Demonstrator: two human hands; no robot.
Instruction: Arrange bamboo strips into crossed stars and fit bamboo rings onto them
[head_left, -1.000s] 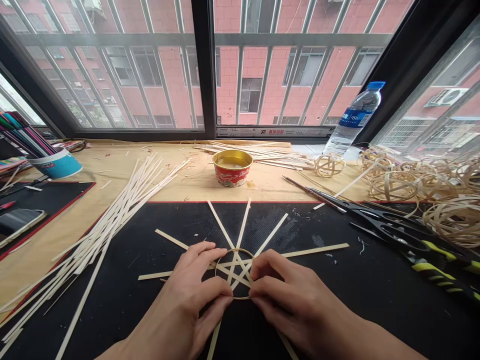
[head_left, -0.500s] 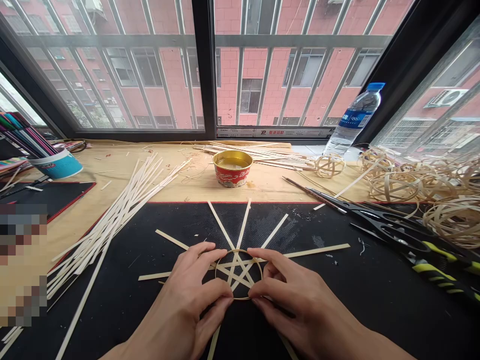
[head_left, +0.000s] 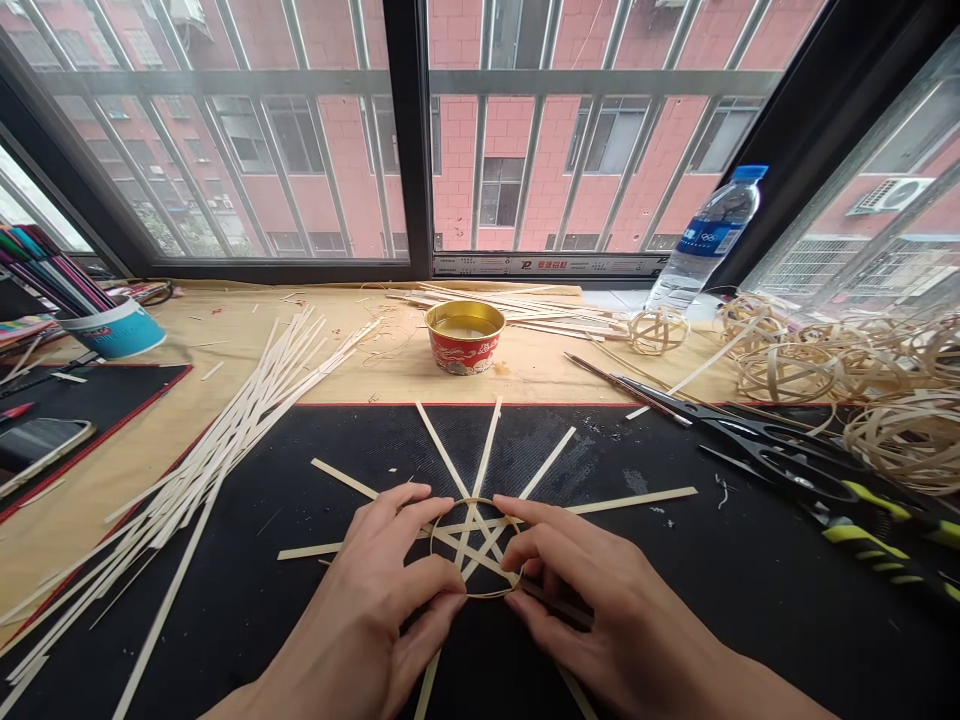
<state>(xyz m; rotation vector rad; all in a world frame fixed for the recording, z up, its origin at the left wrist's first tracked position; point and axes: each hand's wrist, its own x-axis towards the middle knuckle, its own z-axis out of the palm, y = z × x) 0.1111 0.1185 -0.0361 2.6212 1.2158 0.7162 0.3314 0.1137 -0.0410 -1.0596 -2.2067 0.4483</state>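
Note:
A thin bamboo ring (head_left: 480, 597) lies over several pale bamboo strips (head_left: 444, 450) that cross in a star on the black mat. My left hand (head_left: 390, 590) grips the ring's left side, its thumb at the lower edge and its index finger at the upper left. On the other side my right hand (head_left: 600, 590) holds the ring's right edge. Its index fingertip touches the top, the thumb is low, and another finger bends by the rim between them. Strip ends stick out beyond both hands, some of them partly hidden.
Loose bamboo strips (head_left: 217, 440) lie at the left, near a phone (head_left: 45, 440) and a pen cup (head_left: 112, 328). A red tin (head_left: 465, 350) of liquid stands behind the mat. At the right are scissors (head_left: 735, 435), pliers (head_left: 877, 540), woven bamboo balls (head_left: 787, 372) and a water bottle (head_left: 705, 245).
My right thumb has shifted slightly right along the ring's lower edge, and a bent finger has risen away from it. My left hand and the star of strips look almost unchanged.

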